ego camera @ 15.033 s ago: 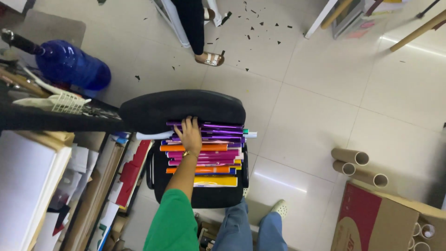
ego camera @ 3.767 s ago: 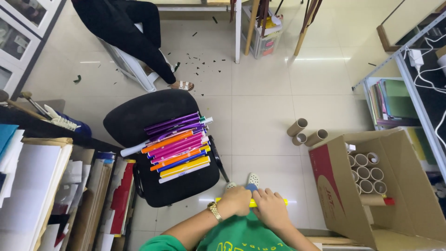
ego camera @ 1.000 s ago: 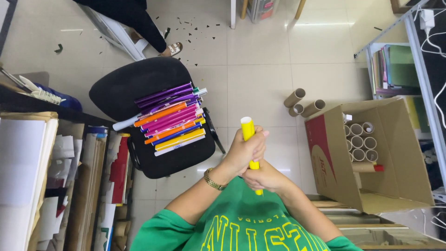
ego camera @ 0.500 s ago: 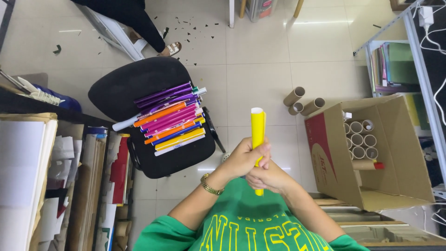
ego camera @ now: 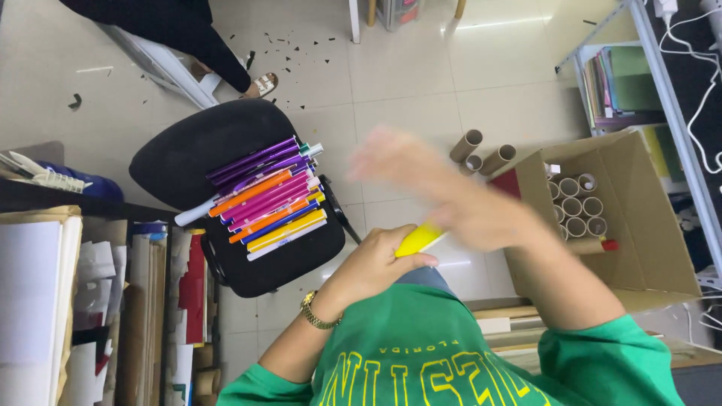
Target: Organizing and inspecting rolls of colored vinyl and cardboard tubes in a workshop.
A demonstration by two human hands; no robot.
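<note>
Fingers (ego camera: 391, 259) of your left hand (ego camera: 372, 267) are curled tight around the lower end of a yellow roll (ego camera: 420, 238), which pokes out above them, tilted up to the right, just over your green shirt (ego camera: 421, 353). Your right hand (ego camera: 421, 177) sits above and right of that roll, badly smeared by motion; its fingers look spread, but you cannot tell for sure how far open they are, and they seem to hold nothing.

To your left, a black chair (ego camera: 226, 150) carries a stack of coloured rolls (ego camera: 263, 197) in purple, pink, orange, blue and yellow, lying side by side on the seat. To your right, an open cardboard box (ego camera: 647, 233) stands on the tiled floor (ego camera: 421, 83) with brown cardboard tubes (ego camera: 575, 207) upright inside it. Three more tubes (ego camera: 481, 154) lie on the floor just beside the box's left flap. Another person's dark-clad leg (ego camera: 203, 37) shows at the top left, well apart from you.
</note>
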